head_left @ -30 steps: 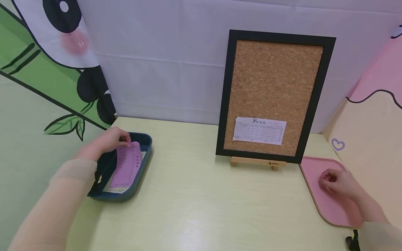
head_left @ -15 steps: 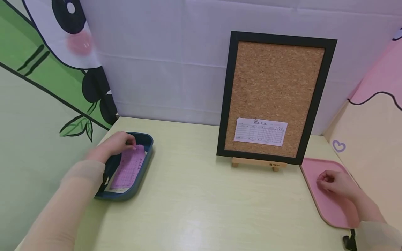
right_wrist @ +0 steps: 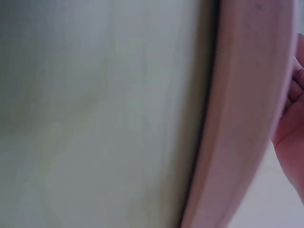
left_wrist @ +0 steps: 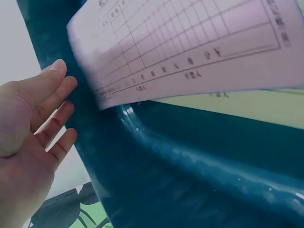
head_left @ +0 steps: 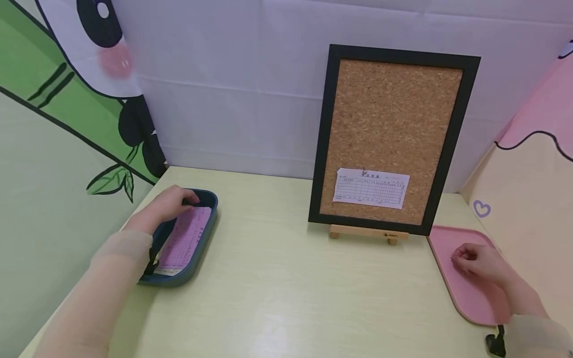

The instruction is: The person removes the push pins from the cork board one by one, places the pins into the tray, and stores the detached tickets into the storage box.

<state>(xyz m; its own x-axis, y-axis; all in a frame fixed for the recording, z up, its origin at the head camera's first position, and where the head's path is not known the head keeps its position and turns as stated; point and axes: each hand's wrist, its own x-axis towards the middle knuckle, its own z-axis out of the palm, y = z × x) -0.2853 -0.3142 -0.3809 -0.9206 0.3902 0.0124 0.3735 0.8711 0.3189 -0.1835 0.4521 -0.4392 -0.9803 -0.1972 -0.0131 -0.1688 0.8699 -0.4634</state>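
My left hand (head_left: 172, 204) reaches over the far end of a dark blue tray (head_left: 207, 238) at the left. Inside lies a pink printed form (head_left: 188, 236), with a pale paper (head_left: 167, 272) beneath it. In the left wrist view, my left hand (left_wrist: 40, 114) has loosely straight fingers beside the form's raised edge (left_wrist: 156, 85), apart from it. At the right, my right hand (head_left: 481, 263) hovers over a pink tray (head_left: 474, 306). Its thumb and forefinger meet in a pinch, and a tiny pin-like thing shows at the tips, too small to make out well.
A black-framed corkboard (head_left: 394, 124) stands on a small wooden easel (head_left: 369, 231) at the back. A white printed form (head_left: 371, 188) is pinned low on it. A black object (head_left: 495, 344) lies by the right sleeve. The pale tabletop (head_left: 286, 288) stretches between the trays.
My left hand has shifted slightly along the tray's far end. The pink form's top edge, earlier lifted at the fingertips, now sits lower and apart from them. The right hand stays nearly still.
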